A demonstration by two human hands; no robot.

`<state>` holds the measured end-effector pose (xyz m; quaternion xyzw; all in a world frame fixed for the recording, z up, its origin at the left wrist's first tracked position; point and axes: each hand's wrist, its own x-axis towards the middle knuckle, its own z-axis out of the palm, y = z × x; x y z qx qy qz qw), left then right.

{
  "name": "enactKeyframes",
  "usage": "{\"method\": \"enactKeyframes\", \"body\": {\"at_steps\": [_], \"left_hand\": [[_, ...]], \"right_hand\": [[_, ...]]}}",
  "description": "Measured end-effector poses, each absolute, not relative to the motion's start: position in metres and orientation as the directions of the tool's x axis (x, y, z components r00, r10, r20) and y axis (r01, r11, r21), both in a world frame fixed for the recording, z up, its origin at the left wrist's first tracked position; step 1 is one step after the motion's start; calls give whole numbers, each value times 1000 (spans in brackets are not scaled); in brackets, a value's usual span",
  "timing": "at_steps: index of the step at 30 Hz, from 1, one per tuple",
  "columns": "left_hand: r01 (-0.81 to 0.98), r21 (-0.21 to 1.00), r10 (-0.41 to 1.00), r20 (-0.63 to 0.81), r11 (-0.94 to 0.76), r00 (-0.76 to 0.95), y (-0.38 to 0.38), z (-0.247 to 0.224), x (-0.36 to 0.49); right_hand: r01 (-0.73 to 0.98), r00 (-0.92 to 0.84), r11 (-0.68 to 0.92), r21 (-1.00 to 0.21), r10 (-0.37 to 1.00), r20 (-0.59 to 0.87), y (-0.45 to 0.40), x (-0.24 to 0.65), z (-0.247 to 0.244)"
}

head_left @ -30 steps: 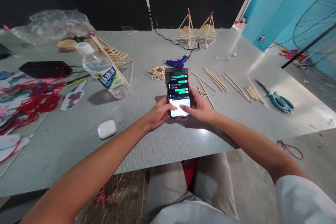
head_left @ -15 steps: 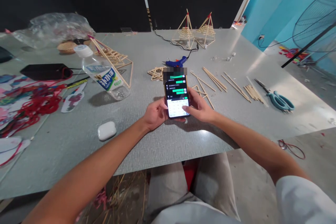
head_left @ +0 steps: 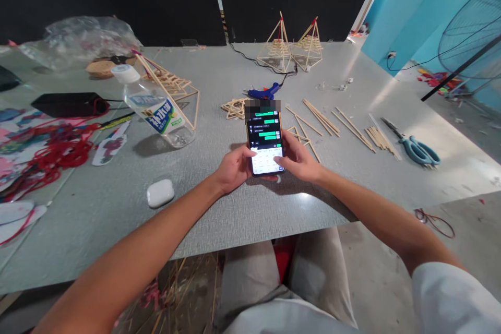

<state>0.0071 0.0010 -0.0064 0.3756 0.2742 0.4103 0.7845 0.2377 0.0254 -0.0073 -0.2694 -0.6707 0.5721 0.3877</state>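
A smartphone (head_left: pixel 265 141) is held upright between both hands above the table's front part, its screen showing a dark chat with green bubbles and a white keyboard. My left hand (head_left: pixel 234 169) grips its left edge, the thumb over the keyboard's left side. Around the right edge is my right hand (head_left: pixel 300 159), with its thumb on the keyboard's right side. Fingers behind the phone are mostly hidden. Just beyond the phone lie a blue glue gun (head_left: pixel 264 92) and a star-shaped stick frame (head_left: pixel 234 108). Another small stick frame (head_left: pixel 299 136) is partly covered by my right hand.
On the grey table (head_left: pixel 219 219), a tilted plastic bottle (head_left: pixel 158 109) leans near a stick structure (head_left: pixel 172 83). A white earbud case (head_left: pixel 160 193) lies left. Loose sticks (head_left: pixel 321 117) and blue-handled scissors (head_left: pixel 417 148) are right. Two stick pyramids (head_left: pixel 279 49) stand behind; red cord (head_left: pixel 68 159) lies far left.
My left thumb has moved from the phone's left edge onto the keyboard. The view has shifted slightly; both hands still hold the phone in the same place.
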Motion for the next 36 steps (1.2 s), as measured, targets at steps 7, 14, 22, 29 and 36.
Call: {"method": "enactKeyframes", "body": {"at_steps": [7, 14, 22, 29, 36], "left_hand": [[-461, 809, 853, -89, 363, 515, 1, -11, 1], [-388, 856, 879, -145, 341, 454, -6, -5, 10], [-474, 802, 857, -89, 364, 508, 2, -9, 2], [-485, 791, 846, -75, 373, 528, 4, -9, 0], [-447, 804, 850, -129, 391, 511, 2, -6, 4]], "right_hand": [[-79, -566, 202, -976, 797, 210, 25, 238, -2], [-31, -490, 236, -971, 844, 221, 19, 230, -2], [-33, -547, 255, -966, 805, 231, 21, 236, -2], [-94, -576, 189, -978, 790, 208, 24, 238, -2], [-121, -575, 200, -972, 784, 233, 24, 239, -1]]}}
